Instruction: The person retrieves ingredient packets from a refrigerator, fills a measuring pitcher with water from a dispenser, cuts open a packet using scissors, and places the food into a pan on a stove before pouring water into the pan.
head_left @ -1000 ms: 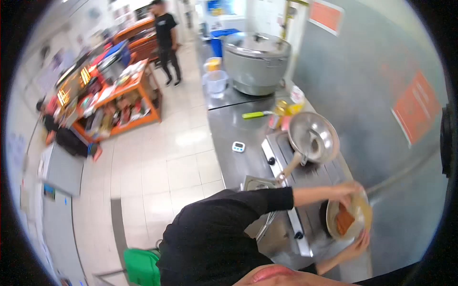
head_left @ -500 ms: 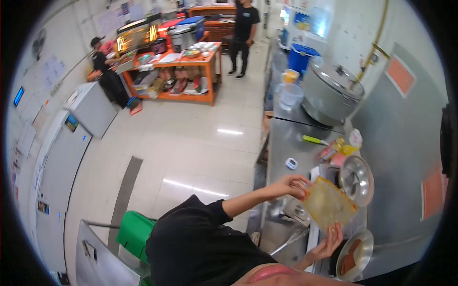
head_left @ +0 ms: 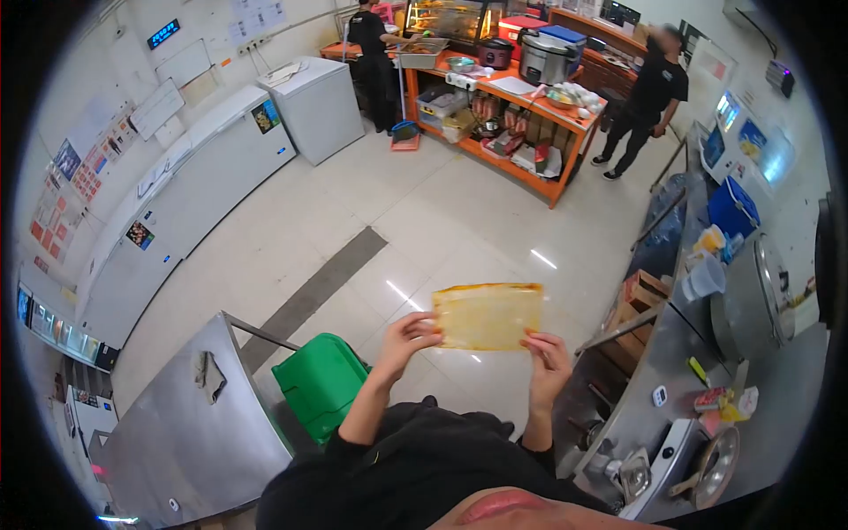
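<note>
A flat, see-through yellowish plastic pouch [head_left: 488,318] with orange smears along its edges is stretched out level in front of me. My left hand [head_left: 410,343] pinches its left edge between thumb and fingers. At the lower right corner, my right hand [head_left: 548,360] grips it the same way. Floor tiles lie behind the pouch in this view, and nothing else is near either hand.
A green bin [head_left: 320,384] stands ahead to the left, beside a steel table [head_left: 194,433] with a cloth [head_left: 209,375]. On my right runs a steel counter [head_left: 636,389] with a pan lid [head_left: 715,468] and a large pot [head_left: 751,296]. Two people are at the back.
My view and body have turned left, away from the counter. Both hands have carried the pouch from above the pans to over the open floor, still holding it.
</note>
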`<action>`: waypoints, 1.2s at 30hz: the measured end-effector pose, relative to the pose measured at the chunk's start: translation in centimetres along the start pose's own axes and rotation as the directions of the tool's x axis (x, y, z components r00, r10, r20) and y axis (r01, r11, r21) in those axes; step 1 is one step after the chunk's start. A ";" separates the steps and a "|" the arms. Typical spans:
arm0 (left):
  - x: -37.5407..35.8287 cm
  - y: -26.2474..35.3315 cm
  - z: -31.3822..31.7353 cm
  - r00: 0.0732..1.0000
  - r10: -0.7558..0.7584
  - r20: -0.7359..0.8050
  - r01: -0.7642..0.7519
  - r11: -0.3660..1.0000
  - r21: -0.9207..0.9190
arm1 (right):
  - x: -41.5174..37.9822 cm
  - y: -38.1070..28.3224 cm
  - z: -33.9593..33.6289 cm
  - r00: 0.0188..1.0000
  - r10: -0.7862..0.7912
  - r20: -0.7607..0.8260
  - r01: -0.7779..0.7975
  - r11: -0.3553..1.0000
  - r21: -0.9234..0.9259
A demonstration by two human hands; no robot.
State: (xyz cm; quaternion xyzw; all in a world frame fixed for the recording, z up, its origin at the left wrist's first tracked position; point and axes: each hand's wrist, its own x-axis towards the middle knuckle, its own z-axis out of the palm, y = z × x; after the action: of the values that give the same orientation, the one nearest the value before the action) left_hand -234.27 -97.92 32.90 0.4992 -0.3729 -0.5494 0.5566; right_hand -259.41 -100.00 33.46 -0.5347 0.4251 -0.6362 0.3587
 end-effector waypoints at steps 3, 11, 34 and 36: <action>-1.3 0.1 -6.3 0.972 -0.020 -0.233 0.000 0.996 -0.087 | 1.7 2.0 5.9 0.973 0.018 0.228 -0.031 0.998 0.054; 0.3 -2.9 -9.9 0.798 -0.050 -0.601 -0.059 0.985 -0.161 | 8.2 4.3 14.4 0.830 -0.006 0.558 -0.078 0.989 0.128; 10.3 -4.3 -5.5 0.881 0.073 -0.468 -0.255 0.906 -0.338 | 20.7 11.6 15.0 0.667 -0.170 0.725 -0.081 0.951 0.298; 12.0 -6.1 -6.9 0.888 0.038 -0.459 -0.197 0.932 -0.304 | 20.5 12.6 14.6 0.694 -0.142 0.706 -0.070 0.963 0.262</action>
State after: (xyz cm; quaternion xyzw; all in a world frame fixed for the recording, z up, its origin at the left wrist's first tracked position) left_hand -227.69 -108.10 23.86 0.4832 -0.1643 -0.4416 0.7379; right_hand -248.51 -125.77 30.44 -0.6952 0.1503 -0.4349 0.5522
